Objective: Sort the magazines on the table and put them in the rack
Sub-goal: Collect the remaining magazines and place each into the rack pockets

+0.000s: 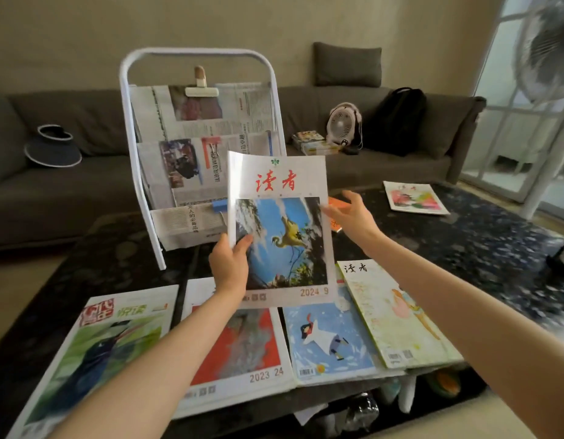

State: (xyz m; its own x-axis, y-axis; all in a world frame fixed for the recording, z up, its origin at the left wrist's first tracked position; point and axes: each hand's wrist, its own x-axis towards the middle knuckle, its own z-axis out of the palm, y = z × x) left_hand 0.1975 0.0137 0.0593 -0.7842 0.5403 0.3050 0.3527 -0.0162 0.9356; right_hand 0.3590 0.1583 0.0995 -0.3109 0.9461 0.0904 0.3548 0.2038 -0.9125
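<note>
My left hand [230, 267] grips the lower left edge of a white magazine [280, 223] with red characters and a heron picture, marked 2024 9, held upright above the table. My right hand [350, 213] is open at its right edge, fingers spread, touching or nearly touching it. The white metal rack [133, 147] stands behind it on the table, filled with newspapers [195, 128]. Flat on the near table lie a bird-cover magazine [94, 350], a red 2023 24 issue [242, 343], a blue one [328, 340] and a pale yellow-green one [398, 315]. Another magazine [415, 198] lies far right.
The dark patterned table [464, 248] reaches from the near edge to the grey sofa [84, 185]. An orange item [336, 204] peeks out behind my right hand. On the sofa sit a hat [52, 147], a small fan [342, 123], a black backpack [394, 118] and stacked booklets [312, 142].
</note>
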